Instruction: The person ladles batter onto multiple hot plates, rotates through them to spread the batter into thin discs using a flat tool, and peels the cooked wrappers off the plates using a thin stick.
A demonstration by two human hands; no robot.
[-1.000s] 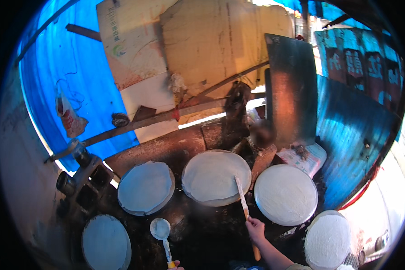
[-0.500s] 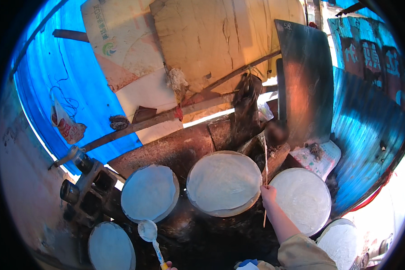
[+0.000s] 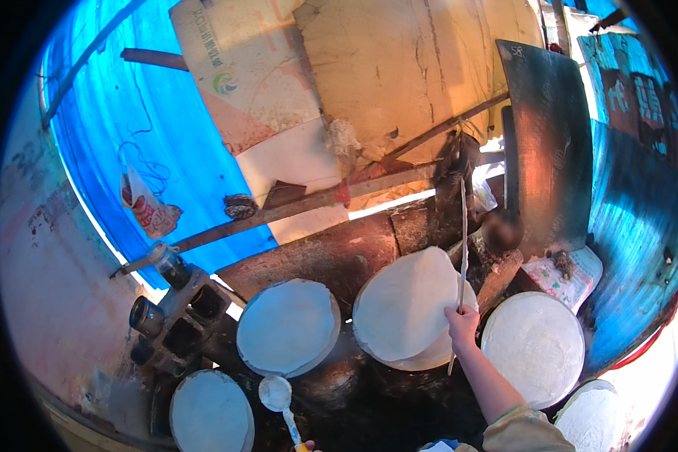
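My right hand (image 3: pixel 462 324) is closed round a long thin stick (image 3: pixel 464 241), held nearly upright at the right side of the middle round griddle (image 3: pixel 438 355). A thin pale sheet of batter (image 3: pixel 403 301) covers most of that griddle; its right part stands up along the stick, baring some griddle at the lower right. Only a bit of my left hand (image 3: pixel 314 446) shows at the bottom edge, gripping a ladle (image 3: pixel 276 393) with a yellow-ended handle. The ladle's bowl lies just below the left griddle (image 3: pixel 288 325), which also carries a pale sheet.
More pale-covered round griddles stand at the lower left (image 3: pixel 212 410), right (image 3: pixel 533 348) and lower right (image 3: pixel 591 418). Dark metal cups in a rack (image 3: pixel 182 316) stand at left. Behind are a wooden pole (image 3: pixel 301 205), a dark upright panel (image 3: pixel 546 151) and blue corrugated sheeting (image 3: pixel 633 226).
The view has shifted, so the scene sits further right. The stick has moved left over the middle griddle, and the sheet's right edge has come up with it. My left hand still holds the ladle.
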